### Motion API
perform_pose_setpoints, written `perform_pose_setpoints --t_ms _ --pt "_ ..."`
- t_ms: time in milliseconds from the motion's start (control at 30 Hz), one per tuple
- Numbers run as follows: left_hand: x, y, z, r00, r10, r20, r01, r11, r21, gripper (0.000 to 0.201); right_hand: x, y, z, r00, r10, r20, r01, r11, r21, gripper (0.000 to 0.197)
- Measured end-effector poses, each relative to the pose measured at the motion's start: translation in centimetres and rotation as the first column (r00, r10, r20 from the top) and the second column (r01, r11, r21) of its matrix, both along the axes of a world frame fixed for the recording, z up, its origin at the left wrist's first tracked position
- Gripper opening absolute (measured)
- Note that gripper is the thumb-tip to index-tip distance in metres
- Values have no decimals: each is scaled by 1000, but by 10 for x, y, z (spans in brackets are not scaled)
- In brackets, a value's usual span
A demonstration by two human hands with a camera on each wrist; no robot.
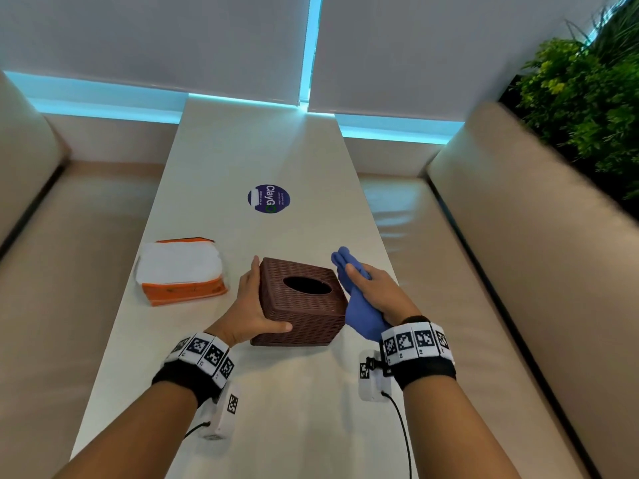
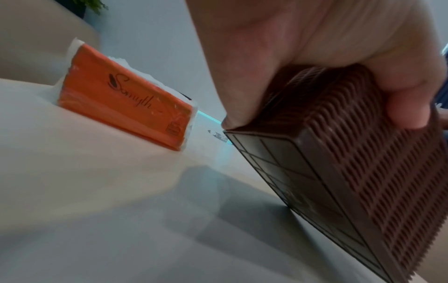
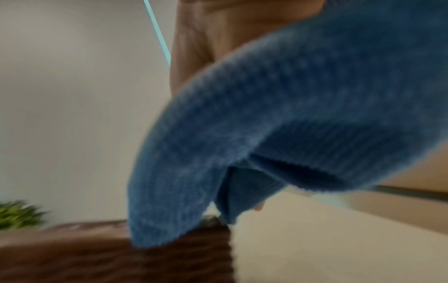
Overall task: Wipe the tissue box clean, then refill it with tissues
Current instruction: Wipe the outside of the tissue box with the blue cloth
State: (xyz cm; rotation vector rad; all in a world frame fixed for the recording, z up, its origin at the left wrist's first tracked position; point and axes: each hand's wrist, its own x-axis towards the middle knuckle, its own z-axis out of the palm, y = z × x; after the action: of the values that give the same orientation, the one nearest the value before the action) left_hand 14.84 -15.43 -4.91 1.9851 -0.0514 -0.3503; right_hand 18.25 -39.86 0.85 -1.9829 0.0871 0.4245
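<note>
A brown woven tissue box [image 1: 301, 302] with an empty oval slot stands mid-table, tipped up on one bottom edge, as the left wrist view shows [image 2: 351, 172]. My left hand [image 1: 254, 307] grips its left side, thumb across the near face. My right hand [image 1: 375, 292] holds a blue cloth [image 1: 359, 305] flat against the box's right side; in the right wrist view the cloth [image 3: 278, 134] drapes over the box [image 3: 121, 254]. An orange pack of white tissues [image 1: 181, 271] lies left of the box, also seen in the left wrist view [image 2: 126, 99].
The long pale table [image 1: 276, 392] carries a round blue sticker [image 1: 268, 198] beyond the box. Beige bench seats [image 1: 501, 271] flank both sides. A green plant [image 1: 587, 98] stands at the far right. Window blinds close off the far end.
</note>
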Motion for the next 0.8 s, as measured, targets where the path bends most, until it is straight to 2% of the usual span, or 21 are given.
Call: perform_pose_setpoints --t_ms 100,200,267,333,400,500,567,633,700,800 --pt "0 0 -1 997 -77 24 74 991 115 155 4 25 -22 993 90 -78 -100 984 -148 66" --pt "2 1 0 981 -118 153 92 982 166 142 2 44 -43 995 30 -98 -55 962 -266 71" --pt "6 2 3 971 -131 198 95 979 182 138 0 52 -43 998 64 -26 -69 947 -313 64" --pt "10 2 6 964 -138 225 96 977 189 135 -2 62 -35 981 175 83 -136 927 -349 56" --pt "14 1 10 956 -143 258 93 976 198 129 -6 77 -22 946 261 192 -196 933 -302 51" --pt "16 0 13 957 -135 258 84 976 199 124 -12 91 -16 909 329 257 -273 934 -229 49" --pt "15 1 12 955 -139 262 84 974 211 126 -9 87 -25 922 298 246 -227 933 -278 48" --pt "15 3 10 953 -152 260 94 971 221 130 0 75 -36 980 120 161 -59 938 -342 48" --pt "15 1 11 951 -168 259 113 971 213 132 6 62 -42 998 -38 46 52 943 -329 48" --pt "19 -4 15 950 -169 262 111 969 221 132 6 59 -36 999 14 36 -4 964 -265 47"
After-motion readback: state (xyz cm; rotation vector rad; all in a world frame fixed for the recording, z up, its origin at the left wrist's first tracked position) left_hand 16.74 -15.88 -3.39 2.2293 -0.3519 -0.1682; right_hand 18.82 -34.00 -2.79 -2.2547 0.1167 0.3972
